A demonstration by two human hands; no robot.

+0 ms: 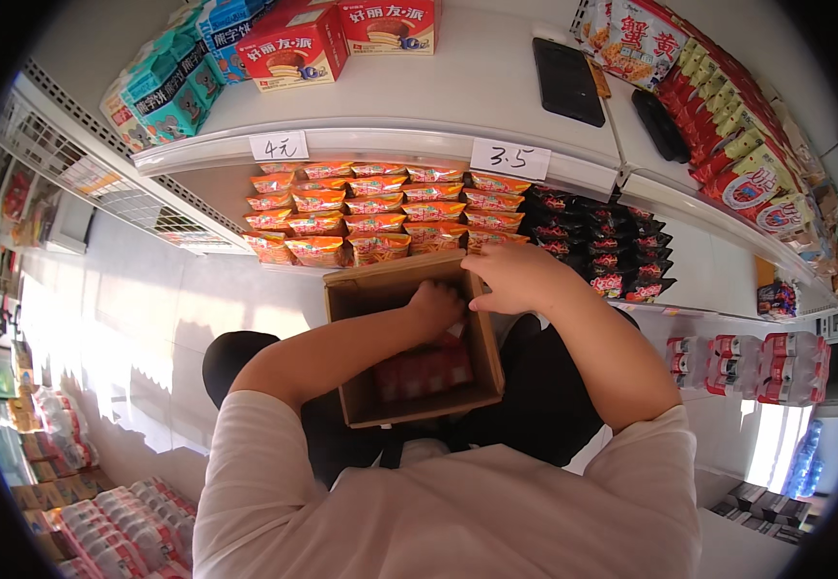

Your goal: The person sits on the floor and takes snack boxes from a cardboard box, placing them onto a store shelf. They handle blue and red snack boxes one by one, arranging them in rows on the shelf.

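An open cardboard box (pixel 489 351) rests on or between my dark-trousered knees. My left hand (pixel 437 310) reaches down inside it, fingers curled, near the far right corner. Below that hand lie red packages (pixel 422 373) in the shaded bottom of the box. Whether the fingers hold one of them is hidden. My right hand (pixel 516 275) grips the box's right wall near its far corner, thumb and fingers on the rim. Just beyond the box, orange snack bags (pixel 375 246) stand stacked in rows on the lower shelf.
Black snack bags (pixel 600 231) stand right of the orange ones. Overhead juts the upper shelf's edge (pixel 404 141) with handwritten price cards. It bears red pie boxes (pixel 296 54), a black smartphone (pixel 568 81) and a black case (pixel 660 125). Bottle packs (pixel 748 365) stand at right.
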